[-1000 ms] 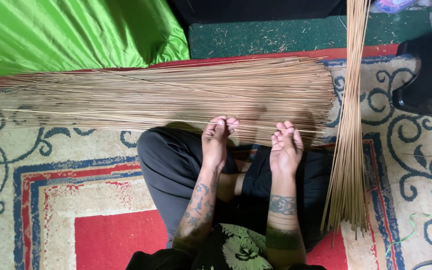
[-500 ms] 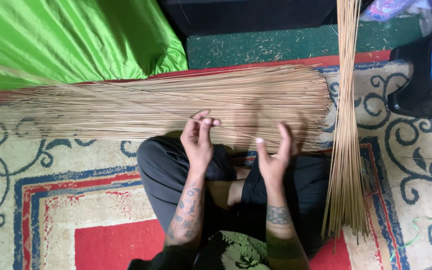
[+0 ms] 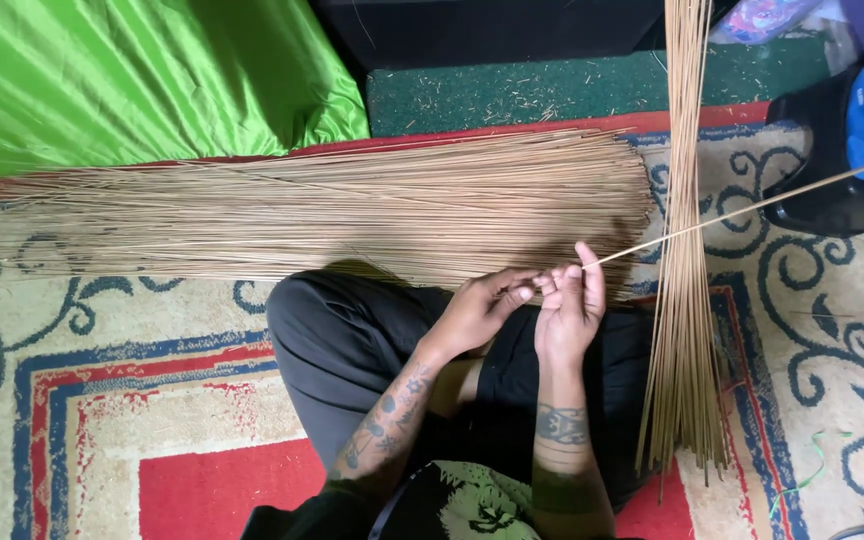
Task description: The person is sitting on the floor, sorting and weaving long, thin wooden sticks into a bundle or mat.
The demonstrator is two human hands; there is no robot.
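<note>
A wide pile of thin tan sticks (image 3: 332, 205) lies crosswise on the carpet in front of my crossed legs. A narrower bundle of the same sticks (image 3: 687, 250) lies lengthwise to the right. My left hand (image 3: 482, 308) and my right hand (image 3: 570, 305) meet over my lap, fingertips together, pinching one end of a single stick (image 3: 752, 207). That stick slants up and to the right, across the lengthwise bundle, toward the frame's right edge.
A patterned red, cream and blue carpet (image 3: 152, 400) covers the floor. Bright green cloth (image 3: 132, 80) fills the upper left. A black object with a blue cap (image 3: 852, 140) sits at the upper right, and dark green matting (image 3: 552, 90) runs behind the pile.
My left hand moved right from the pile to join my right hand. A single stick, earlier lying along the pile's near edge, now points out to the right, held at one end.
</note>
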